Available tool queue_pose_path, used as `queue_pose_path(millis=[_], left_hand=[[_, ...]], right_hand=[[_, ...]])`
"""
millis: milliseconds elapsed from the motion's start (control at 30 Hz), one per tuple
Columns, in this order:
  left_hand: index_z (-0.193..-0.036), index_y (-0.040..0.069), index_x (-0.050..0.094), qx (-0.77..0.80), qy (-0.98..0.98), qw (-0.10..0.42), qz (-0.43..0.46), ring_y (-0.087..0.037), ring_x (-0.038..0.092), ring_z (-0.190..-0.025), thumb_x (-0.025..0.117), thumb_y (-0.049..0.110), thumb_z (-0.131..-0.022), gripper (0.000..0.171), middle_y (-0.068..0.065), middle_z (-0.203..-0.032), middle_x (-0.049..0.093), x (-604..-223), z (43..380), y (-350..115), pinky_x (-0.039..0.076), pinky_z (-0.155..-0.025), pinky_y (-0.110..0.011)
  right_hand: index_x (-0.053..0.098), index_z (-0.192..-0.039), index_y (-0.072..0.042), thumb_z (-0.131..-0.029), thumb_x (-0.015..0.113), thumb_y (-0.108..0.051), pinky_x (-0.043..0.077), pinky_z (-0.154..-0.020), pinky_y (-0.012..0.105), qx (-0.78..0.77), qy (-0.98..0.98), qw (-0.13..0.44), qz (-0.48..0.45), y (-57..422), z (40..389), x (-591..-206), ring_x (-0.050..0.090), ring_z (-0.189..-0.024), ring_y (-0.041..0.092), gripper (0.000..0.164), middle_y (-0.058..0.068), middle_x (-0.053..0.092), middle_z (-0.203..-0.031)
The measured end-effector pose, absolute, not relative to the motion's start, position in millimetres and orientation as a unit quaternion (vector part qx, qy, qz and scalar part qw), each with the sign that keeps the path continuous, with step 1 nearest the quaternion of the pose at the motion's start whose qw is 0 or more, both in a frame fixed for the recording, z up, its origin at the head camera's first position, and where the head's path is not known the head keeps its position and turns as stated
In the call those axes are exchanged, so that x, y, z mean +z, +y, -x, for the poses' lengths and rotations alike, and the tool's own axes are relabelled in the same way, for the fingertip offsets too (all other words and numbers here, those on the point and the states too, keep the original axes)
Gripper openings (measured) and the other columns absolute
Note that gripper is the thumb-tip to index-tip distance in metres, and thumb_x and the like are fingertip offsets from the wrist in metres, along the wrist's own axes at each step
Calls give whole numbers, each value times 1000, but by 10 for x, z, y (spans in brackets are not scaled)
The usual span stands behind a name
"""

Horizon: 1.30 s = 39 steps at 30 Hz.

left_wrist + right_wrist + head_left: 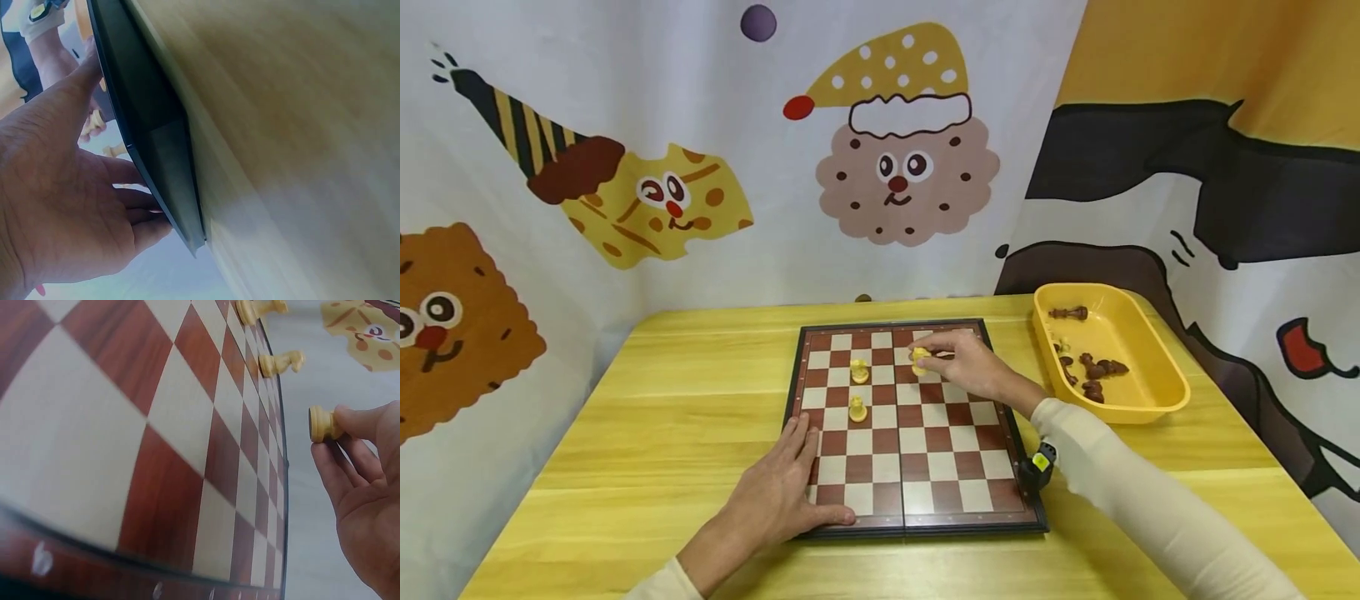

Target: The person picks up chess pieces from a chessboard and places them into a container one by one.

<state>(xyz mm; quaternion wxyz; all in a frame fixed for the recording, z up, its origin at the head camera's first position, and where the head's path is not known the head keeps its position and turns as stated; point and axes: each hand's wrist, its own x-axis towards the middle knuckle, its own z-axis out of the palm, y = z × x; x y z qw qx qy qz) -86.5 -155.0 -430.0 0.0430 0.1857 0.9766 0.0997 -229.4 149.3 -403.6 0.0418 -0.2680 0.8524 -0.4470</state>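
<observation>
My right hand (973, 367) pinches a pale yellow chess piece (320, 424) between thumb and fingers, over the far right half of the chessboard (861, 500). The dark underside of its base shows in the right wrist view; the fingers hide its top. Two more yellow pieces stand upright on the board's left half: a knight (282, 364) and another chess piece (250, 311). At the near left corner rests my left hand (771, 496), fingers extended along the left edge and thumb along the near edge. In the left wrist view its fingertips touch the board's black side (150, 131).
A yellow plastic tray (1157, 375) stands right of the board. Brown chess pieces (1105, 367) and a few yellow ones lie loose in it. The board sits on a yellow wood-grain table (685, 392), with a cartoon-print curtain (715, 100) behind.
</observation>
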Motion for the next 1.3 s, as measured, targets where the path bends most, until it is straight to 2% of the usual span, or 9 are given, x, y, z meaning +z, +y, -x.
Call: queue_pose_path(millis=[167,433,633,867,933,1067,1133,1200,1300], left_hand=[[-150,-10,41,104,976,39,-188,-40,25,-149,63,88,-70,128,-28,-160,27,-4304,872,-1546,45,-106,-49],[-150,-9,41,108,976,43,-182,-40,24,-149,61,89,-71,128,-28,-161,26,-4276,864,-1605,47,-104,-49],[-148,-11,42,109,974,32,-196,-43,27,-147,60,88,-72,127,-31,-158,29,-4289,860,-1615,46,-104,-50],[-150,-12,40,123,972,40,-197,-42,24,-148,62,87,-72,127,-31,-160,26,-4321,866,-1564,42,-108,-51],[-149,-11,40,120,972,40,-198,-42,25,-148,61,87,-72,127,-31,-159,26,-4321,862,-1561,43,-107,-50],[-150,-11,39,116,973,37,-197,-42,25,-148,61,87,-73,127,-31,-159,26,-4323,857,-1564,45,-105,-50],[-151,-11,39,112,973,36,-196,-42,24,-148,61,87,-73,127,-31,-160,26,-4326,860,-1569,46,-104,-50],[-151,-11,38,110,973,37,-197,-42,24,-148,61,87,-73,127,-31,-160,26,-4321,864,-1572,45,-105,-50],[-151,-11,38,109,973,45,-197,-42,23,-148,61,87,-74,127,-31,-160,24,-4313,865,-1572,43,-107,-50]], right_hand=[[70,-125,3,-100,67,-9,57,-89,41,-447,852,37,269,1686,2265,-4052,66,-107,26,28,15,70,-119],[70,-124,4,-100,67,-10,58,-83,37,-465,851,30,244,1863,2224,-4035,69,-98,23,28,10,72,-111],[72,-120,3,-99,69,-10,58,-86,42,-465,856,14,226,2040,2237,-4006,66,-106,31,25,16,70,-117],[71,-124,2,-101,68,-19,54,-94,49,-442,883,-3,158,2549,2257,-3843,63,-117,34,32,16,67,-125],[71,-124,1,-101,67,-21,56,-89,46,-435,889,-15,140,2707,2259,-3813,65,-111,36,32,16,68,-124],[69,-126,-1,-102,66,-26,56,-82,37,-427,897,-30,107,2953,2214,-3771,64,-112,37,35,15,70,-121],[68,-128,0,-102,66,-25,56,-83,40,-430,896,-37,100,3040,2186,-3764,63,-113,40,36,17,70,-120],[67,-129,1,-102,66,-23,52,-93,46,-430,897,-49,93,3109,2154,-3769,59,-122,40,37,19,70,-119],[68,-127,1,-101,67,-20,49,-95,55,-431,896,-65,85,3184,2126,-3805,58,-122,43,33,21,69,-119]])
